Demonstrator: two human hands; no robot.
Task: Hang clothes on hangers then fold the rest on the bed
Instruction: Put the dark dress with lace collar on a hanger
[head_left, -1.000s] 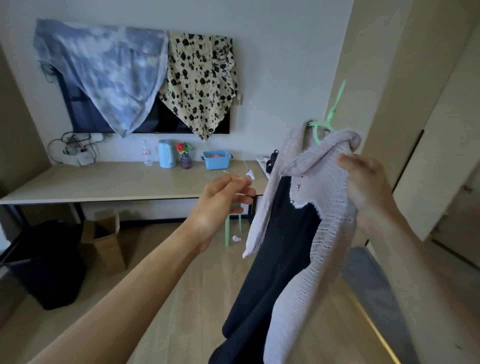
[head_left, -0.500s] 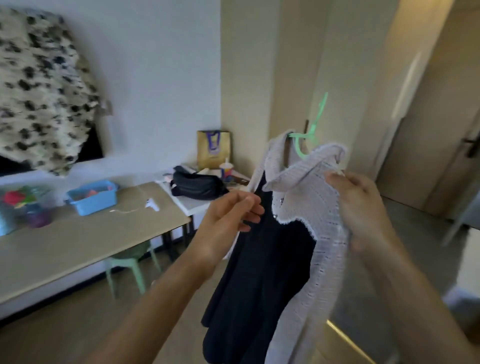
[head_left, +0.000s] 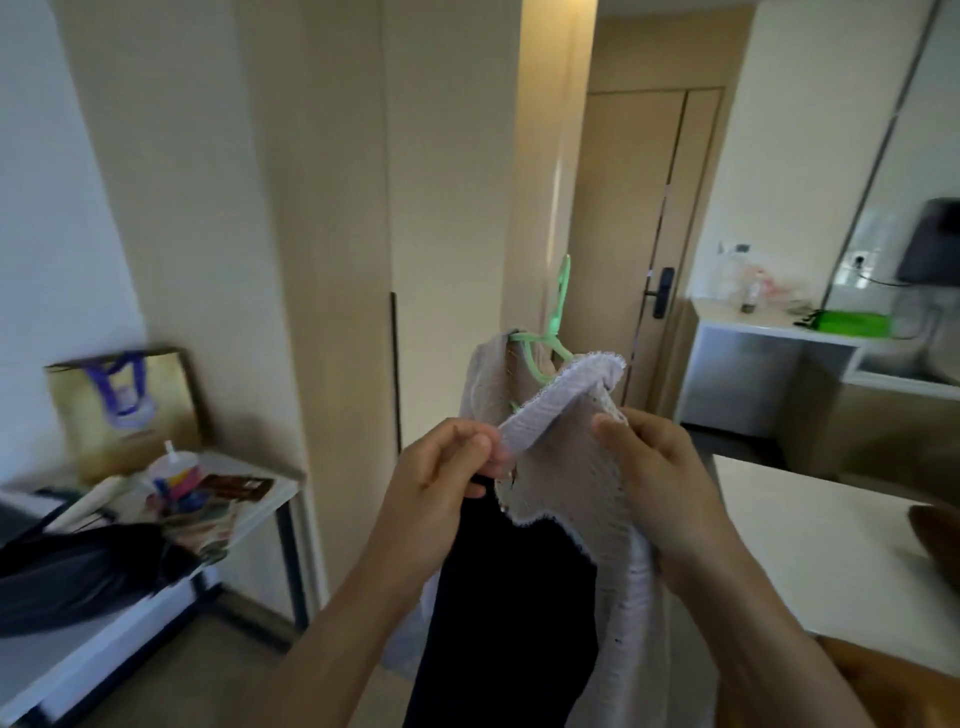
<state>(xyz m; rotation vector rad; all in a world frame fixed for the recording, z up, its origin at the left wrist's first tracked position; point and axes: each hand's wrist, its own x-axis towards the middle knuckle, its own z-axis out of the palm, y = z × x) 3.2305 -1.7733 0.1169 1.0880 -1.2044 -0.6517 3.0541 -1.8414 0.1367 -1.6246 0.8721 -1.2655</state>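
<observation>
Pinching pale knit cardigan (head_left: 571, 467), left hand (head_left: 441, 499) and right hand (head_left: 660, 483), dark dress (head_left: 514, 597) beneath (green hanger (head_left: 556, 312)).

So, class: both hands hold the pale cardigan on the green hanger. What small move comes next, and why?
Probably the left hand should tug the pinched collar edge straight over the hanger: the cardigan sits bunched there, while the right hand steadies it.

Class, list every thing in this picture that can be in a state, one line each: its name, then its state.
green hanger, hook up and unhung, carrying the cardigan
cardigan, draped on the green hanger, collar folded over
dark garment, hanging inside the cardigan
left hand, pinching the cardigan's collar edge
right hand, gripping the cardigan's shoulder
door, closed
gift bag, upright
</observation>
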